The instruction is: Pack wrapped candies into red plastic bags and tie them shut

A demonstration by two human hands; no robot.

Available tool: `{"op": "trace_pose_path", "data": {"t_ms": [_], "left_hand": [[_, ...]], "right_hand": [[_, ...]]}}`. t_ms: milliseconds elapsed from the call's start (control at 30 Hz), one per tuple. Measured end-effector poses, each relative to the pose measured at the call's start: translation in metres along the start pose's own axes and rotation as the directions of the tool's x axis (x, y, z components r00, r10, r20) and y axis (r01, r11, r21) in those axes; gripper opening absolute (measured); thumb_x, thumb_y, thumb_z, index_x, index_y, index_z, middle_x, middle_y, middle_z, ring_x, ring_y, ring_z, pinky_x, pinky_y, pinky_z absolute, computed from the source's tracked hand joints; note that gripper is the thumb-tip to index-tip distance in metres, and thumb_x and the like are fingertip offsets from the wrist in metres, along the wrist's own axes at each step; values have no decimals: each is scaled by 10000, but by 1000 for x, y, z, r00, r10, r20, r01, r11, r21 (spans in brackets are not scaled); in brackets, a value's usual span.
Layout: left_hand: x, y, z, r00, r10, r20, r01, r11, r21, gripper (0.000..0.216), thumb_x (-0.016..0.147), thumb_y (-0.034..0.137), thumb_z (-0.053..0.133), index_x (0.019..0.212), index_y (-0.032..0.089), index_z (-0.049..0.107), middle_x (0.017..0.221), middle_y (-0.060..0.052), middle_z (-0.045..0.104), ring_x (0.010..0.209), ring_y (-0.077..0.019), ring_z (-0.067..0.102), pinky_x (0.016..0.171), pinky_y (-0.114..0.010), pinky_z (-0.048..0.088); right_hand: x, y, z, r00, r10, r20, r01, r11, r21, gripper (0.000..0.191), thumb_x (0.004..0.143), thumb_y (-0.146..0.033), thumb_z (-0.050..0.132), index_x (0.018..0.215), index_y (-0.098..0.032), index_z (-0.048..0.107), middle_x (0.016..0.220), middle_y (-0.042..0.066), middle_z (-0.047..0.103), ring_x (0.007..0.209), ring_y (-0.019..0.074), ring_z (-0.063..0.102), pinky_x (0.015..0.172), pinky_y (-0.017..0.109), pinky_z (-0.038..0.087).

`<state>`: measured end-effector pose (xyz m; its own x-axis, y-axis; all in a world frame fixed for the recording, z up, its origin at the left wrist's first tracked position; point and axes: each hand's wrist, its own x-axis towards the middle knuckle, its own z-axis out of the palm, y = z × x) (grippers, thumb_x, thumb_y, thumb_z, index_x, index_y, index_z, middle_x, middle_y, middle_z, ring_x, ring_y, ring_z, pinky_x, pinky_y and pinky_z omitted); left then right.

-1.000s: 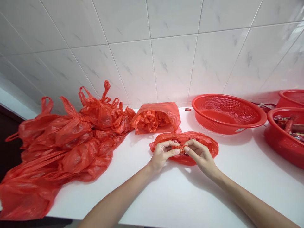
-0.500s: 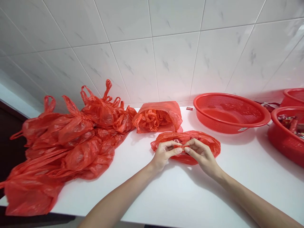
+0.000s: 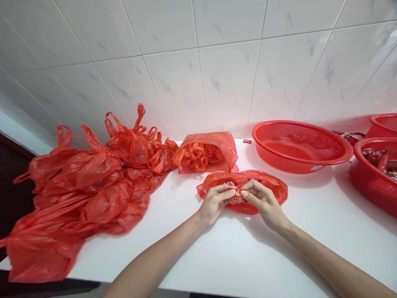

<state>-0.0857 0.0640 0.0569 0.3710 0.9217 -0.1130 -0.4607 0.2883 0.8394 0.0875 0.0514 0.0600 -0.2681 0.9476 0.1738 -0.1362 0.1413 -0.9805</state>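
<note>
My left hand [image 3: 213, 203] and my right hand [image 3: 264, 202] meet over an open red plastic bag [image 3: 277, 187] lying on the white table [image 3: 204, 260]. Between both thumbs and fingertips I pinch a small red packet [image 3: 238, 192] with pale gold print on it; its kind is too small to make out. Inside the bag, just behind my left fingers, a piece with a round pale mark [image 3: 230, 183] shows. My fingers hide most of the bag's other contents.
Knotted red plastic bags [image 3: 102, 182] are heaped on the left. A red bag stuffed with crumpled bags [image 3: 203, 157] lies behind my hands. To the right are a red colander [image 3: 302, 159] and a red basket [image 3: 369, 182] of wrapped pieces. A small red packet [image 3: 247, 141] lies near the tiled wall.
Between my fingertips the small packet has turned, so more of its pale gold print faces me. My hands have shifted only slightly; the bags and baskets stay put.
</note>
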Motion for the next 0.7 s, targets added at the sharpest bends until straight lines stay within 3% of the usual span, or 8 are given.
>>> {"op": "trace_pose_path", "data": {"t_ms": [333, 500, 700], "left_hand": [[1, 2, 0, 1000, 25, -4, -25, 999, 31, 286, 716, 407, 835, 703, 139, 735, 773, -46, 704, 736, -155, 640, 774, -301, 502], [0, 4, -1, 997, 58, 53, -67, 978, 199, 300, 734, 407, 824, 853, 134, 779, 845, -81, 752, 828, -192, 684, 789, -297, 500], [0, 2, -2, 995, 94, 47, -102, 965, 242, 293, 741, 368, 827, 911, 134, 779, 894, -87, 767, 860, -213, 702, 840, -339, 526]], "right_hand": [[1, 1, -2, 1000, 26, -9, -25, 999, 42, 331, 848, -518, 711, 859, -207, 598, 817, 21, 682, 740, 159, 623, 740, 303, 522], [2, 4, -6, 998, 43, -49, -40, 998, 54, 342, 842, -516, 720, 860, -202, 586, 745, 10, 667, 700, 153, 613, 679, 283, 491], [3, 3, -7, 997, 63, -52, -61, 997, 43, 358, 823, -522, 733, 872, -197, 590, 758, 24, 696, 709, 161, 641, 699, 295, 496]]}}
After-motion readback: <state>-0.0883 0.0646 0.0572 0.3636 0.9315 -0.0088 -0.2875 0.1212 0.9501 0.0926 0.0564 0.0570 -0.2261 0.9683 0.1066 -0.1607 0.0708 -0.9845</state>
